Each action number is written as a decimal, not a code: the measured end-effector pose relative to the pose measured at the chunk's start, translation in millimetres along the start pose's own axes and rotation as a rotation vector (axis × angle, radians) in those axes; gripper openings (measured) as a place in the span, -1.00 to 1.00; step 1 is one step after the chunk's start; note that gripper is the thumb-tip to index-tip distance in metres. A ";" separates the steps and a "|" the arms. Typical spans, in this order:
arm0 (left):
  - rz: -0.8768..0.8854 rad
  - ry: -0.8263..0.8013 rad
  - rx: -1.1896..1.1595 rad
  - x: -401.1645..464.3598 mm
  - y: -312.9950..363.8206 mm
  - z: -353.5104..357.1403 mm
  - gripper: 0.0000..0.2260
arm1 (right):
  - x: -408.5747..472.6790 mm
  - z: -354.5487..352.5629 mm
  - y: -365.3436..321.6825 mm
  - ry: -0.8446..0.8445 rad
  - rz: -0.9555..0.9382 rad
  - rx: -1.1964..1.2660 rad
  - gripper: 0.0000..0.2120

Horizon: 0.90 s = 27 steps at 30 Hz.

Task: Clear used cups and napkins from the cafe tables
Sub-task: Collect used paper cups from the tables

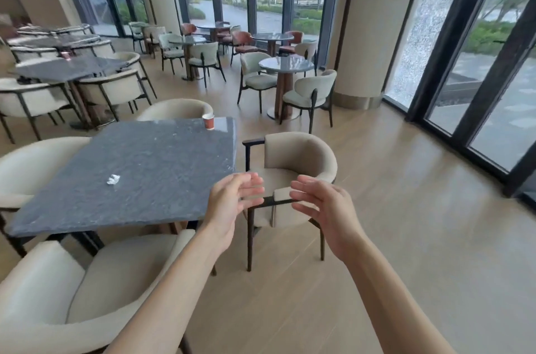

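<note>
1. Two bare hands are raised over the floor beside the dark slate tabletop [139,168]: the left hand [232,203] and the right hand [324,208] face each other, palms inward, fingers loose and spread, holding nothing.
2. One red paper cup [208,121] stands upright near the far right corner of that tabletop, well apart from both hands.
3. One crumpled white napkin [113,179] lies on the left part of the same tabletop (small and blurred, so its shape is hard to make out).
4. Four cream armchairs ring the tabletop: one [293,174] on its right side, directly beyond the hands, one [87,290] at the near edge under the left forearm, one [26,171] on the left, and one [177,108] behind the cup.
5. More tables and chairs fill the room beyond; a round table [285,63] stands by the tall windows [493,43], and another dark tabletop [69,68] to the left carries a small reddish object, too blurred to identify.
</note>
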<state>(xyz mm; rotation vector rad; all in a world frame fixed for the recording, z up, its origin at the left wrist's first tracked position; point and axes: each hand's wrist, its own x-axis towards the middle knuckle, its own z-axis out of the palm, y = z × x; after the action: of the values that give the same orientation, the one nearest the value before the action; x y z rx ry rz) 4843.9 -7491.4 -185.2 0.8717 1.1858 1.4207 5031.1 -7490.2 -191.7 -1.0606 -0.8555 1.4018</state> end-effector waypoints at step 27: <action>-0.125 -0.275 -0.035 492.0 -105.7 501.4 -0.82 | 547.1 -341.4 -175.4 0.292 -0.092 -0.012 -0.80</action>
<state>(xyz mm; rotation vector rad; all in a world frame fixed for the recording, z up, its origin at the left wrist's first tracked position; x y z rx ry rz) 5251.1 -6909.6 -205.6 0.9194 0.9860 1.1754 5427.9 -6952.8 -211.9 -1.1856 -0.6901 1.1325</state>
